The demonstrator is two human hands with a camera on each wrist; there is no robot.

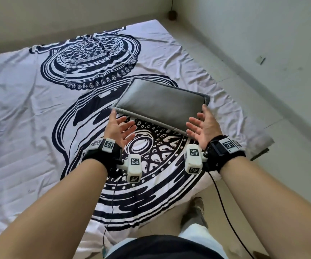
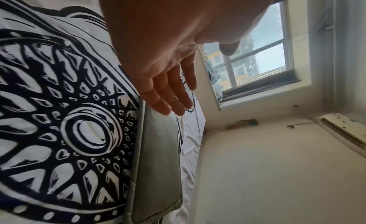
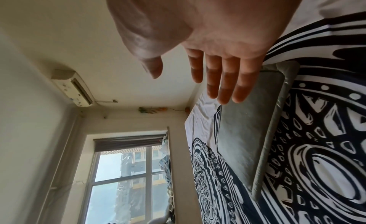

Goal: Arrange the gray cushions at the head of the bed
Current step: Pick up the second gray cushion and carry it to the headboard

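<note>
I am viewing one gray cushion (image 1: 160, 103) lying flat on the bed sheet (image 1: 16, 101), a white sheet printed with dark circular patterns, toward the right side of the bed. I am holding the left hand (image 1: 120, 128) just beside the cushion's near left corner, palm turned inward, fingers (image 2: 166, 92) straight and slightly spread, gripping nothing; the thumb tip is sitting at the corner's edge, and I cannot tell whether it is touching. I am holding the right hand (image 1: 202, 126) at the near right corner, palm facing the left one, fingers (image 3: 223, 80) extended and apart, also gripping nothing. In both wrist views the fingertips are overlapping the cushion's surface without curling round it. Both wrists are wearing black straps with white marker blocks (image 1: 134, 168).
</note>
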